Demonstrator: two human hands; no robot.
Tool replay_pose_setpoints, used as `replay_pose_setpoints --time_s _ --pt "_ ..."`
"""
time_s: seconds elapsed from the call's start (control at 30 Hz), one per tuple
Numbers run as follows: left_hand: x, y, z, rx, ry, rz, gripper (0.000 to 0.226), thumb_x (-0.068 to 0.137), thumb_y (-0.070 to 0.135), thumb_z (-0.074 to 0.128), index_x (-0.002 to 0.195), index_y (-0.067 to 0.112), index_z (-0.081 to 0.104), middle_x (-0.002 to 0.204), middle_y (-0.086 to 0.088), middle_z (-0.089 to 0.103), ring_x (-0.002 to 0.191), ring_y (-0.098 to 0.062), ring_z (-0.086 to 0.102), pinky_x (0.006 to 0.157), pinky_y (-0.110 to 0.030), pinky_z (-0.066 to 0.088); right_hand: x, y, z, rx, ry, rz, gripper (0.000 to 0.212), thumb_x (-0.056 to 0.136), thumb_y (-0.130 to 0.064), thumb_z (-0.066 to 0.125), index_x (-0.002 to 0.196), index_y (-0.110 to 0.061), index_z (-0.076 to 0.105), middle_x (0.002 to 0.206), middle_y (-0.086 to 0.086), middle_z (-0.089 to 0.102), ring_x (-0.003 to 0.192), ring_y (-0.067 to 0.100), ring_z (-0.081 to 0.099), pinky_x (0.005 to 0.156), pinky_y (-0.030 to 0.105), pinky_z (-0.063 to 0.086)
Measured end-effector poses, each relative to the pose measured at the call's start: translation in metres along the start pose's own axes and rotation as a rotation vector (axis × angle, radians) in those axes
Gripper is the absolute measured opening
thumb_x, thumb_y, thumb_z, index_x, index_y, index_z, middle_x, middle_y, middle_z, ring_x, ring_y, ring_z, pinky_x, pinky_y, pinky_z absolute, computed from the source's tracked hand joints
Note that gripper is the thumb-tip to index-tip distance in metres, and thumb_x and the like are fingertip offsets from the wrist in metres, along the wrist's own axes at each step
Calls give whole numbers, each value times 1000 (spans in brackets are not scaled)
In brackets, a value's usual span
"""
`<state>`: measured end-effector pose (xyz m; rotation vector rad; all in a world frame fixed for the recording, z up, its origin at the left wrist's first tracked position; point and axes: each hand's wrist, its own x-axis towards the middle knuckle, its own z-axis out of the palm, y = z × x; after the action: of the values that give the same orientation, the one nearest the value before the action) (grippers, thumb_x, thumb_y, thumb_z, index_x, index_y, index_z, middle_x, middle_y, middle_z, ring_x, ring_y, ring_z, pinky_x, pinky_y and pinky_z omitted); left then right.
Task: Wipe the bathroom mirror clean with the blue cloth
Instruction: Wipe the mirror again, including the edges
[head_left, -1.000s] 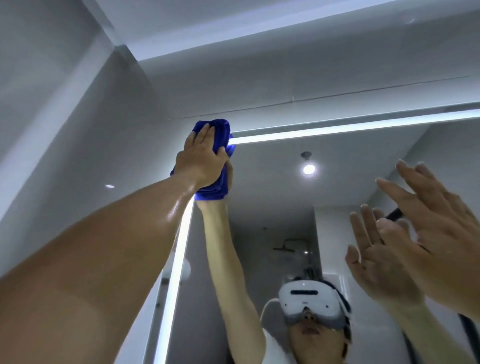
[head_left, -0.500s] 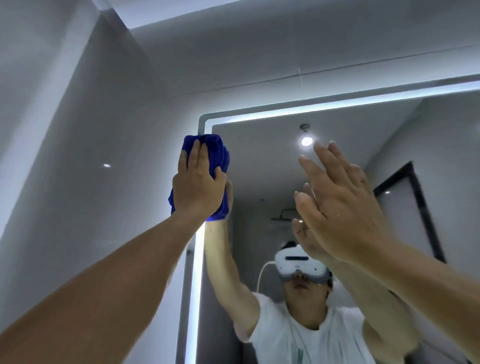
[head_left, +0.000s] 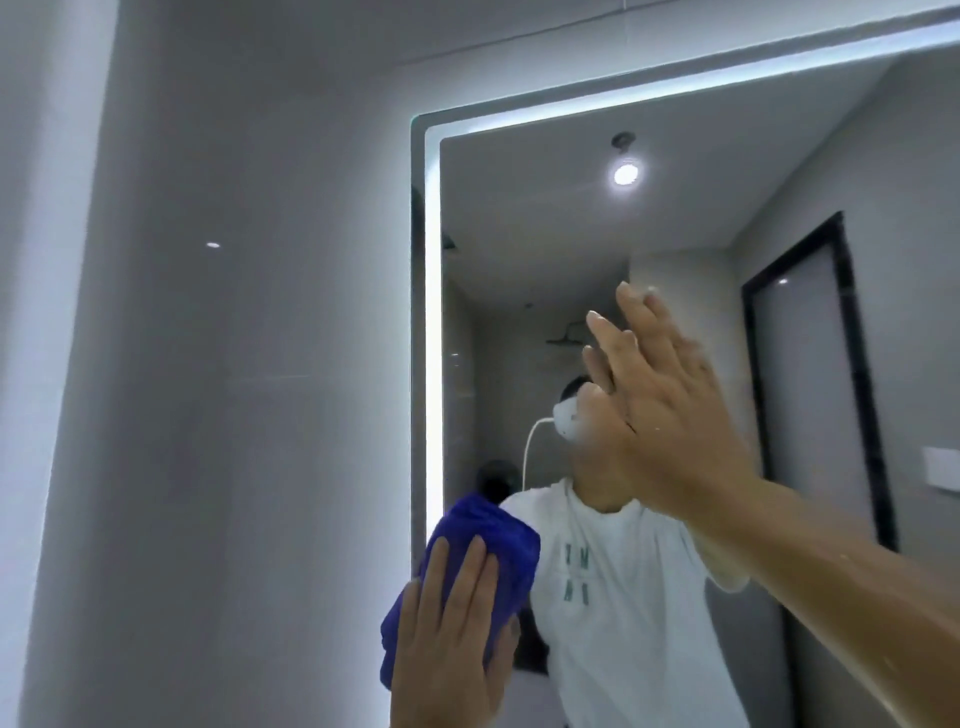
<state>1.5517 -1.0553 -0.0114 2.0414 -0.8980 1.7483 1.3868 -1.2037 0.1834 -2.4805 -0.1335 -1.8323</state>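
1. Left hand: fingers straight and together, flat on the back of the blue cloth, pressing it at the glass. No curl round it that I can see; thumb unclear.
2. Blue cloth: bunched into a thick wad, low on the left side of the mirror, overlapping the lit strip along that edge. Its upper part sticks out above the fingertips.
3. Right hand: wide, fingers straight and slightly fanned, holding nothing, raised in front of mid-mirror. Touching the glass or just off it: cannot tell.
4. My read of the step: a wipe pass along the left edge. How much glass is already clean I can't judge; no obvious smears show.
5. Risk: the cloth looks pinned by pressure only, not gripped. Ease off the push or move fast and it could slide out or drop.
6. Risk: the wad sits right on the edge. Drift left and it runs off the glass onto the grey wall, so the pass is wasted.
7. Risk: bunched cloth means a narrow contact patch. Streaks and missed bands are likely unless passes overlap.
8. Risk: the bare right palm is close to the glass. If it lands, it leaves prints on the surface being cleaned.
9. The right arm also blocks much of the centre from view, so misses there would be hard to spot.
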Motion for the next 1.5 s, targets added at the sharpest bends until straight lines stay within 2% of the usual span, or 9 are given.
replay_pose_setpoints --time_s 0.13,0.27,0.47,0.57,0.9,1.1,1.33,1.4,1.5 --pt "-15 -11 -3 82 -158 141 59 101 48 30 152 19 24 161 1 16 151 -28 8 97 -52 50 -18 -7 -2 -59 -81 -41 70 89 -47 17 156 -24 21 165 -4 -3 149 8 -14 122 43 4" --pt "70 -43 -31 51 -156 326 62 94 44 51 147 15 36 156 -4 36 146 -30 26 98 -51 49 -10 -4 -18 -44 -46 -57 66 92 -41 27 155 -24 22 165 -5 -2 149 6 -14 121 35 -5" --pt "220 -63 -57 56 87 -82 61 98 32 44 151 8 28 159 -11 28 147 -34 23 114 -49 30 -21 -2 -28 1 -21 -63 64 92 -39 32 154 -24 26 165 -6 1 149 5 -12 118 31 -7" --pt "194 -50 -45 21 126 -169 60 99 31 42 152 9 26 159 -11 28 147 -34 22 116 -47 27 -29 -1 -24 15 -46 -44 64 92 -38 32 154 -24 26 165 -5 1 149 7 -11 120 34 -5" --pt "-62 -17 13 -38 -8 -14 60 102 47 34 153 15 27 163 1 19 148 -32 22 121 -47 19 -71 -10 1 27 -165 -6 64 94 -40 27 155 -24 20 165 -5 -2 149 7 -15 123 44 4" --pt "-143 8 31 129 -82 151 59 102 44 22 153 15 19 165 0 4 152 -30 3 122 -46 5 -88 -3 -9 45 -154 -19 64 94 -41 24 155 -23 22 165 -4 1 149 8 -13 123 45 5" --pt "-142 3 32 212 -146 443 60 103 36 17 157 13 5 162 -11 16 151 -34 2 110 -52 26 -101 15 -23 37 -183 17 67 92 -45 20 155 -25 20 165 -7 -4 148 5 -16 123 38 -1" --pt "-124 9 24 108 -152 362 58 105 38 17 158 16 7 163 -7 15 151 -32 4 116 -50 18 -103 18 -23 34 -188 16 67 92 -45 20 156 -25 18 165 -7 -4 148 5 -17 123 39 -1" --pt "-58 35 12 -65 -65 -6 59 104 47 22 152 13 26 154 -15 37 148 -36 18 119 -49 16 -105 28 -25 13 -196 29 67 91 -45 18 156 -27 13 164 -8 -7 148 5 -18 123 38 -2"
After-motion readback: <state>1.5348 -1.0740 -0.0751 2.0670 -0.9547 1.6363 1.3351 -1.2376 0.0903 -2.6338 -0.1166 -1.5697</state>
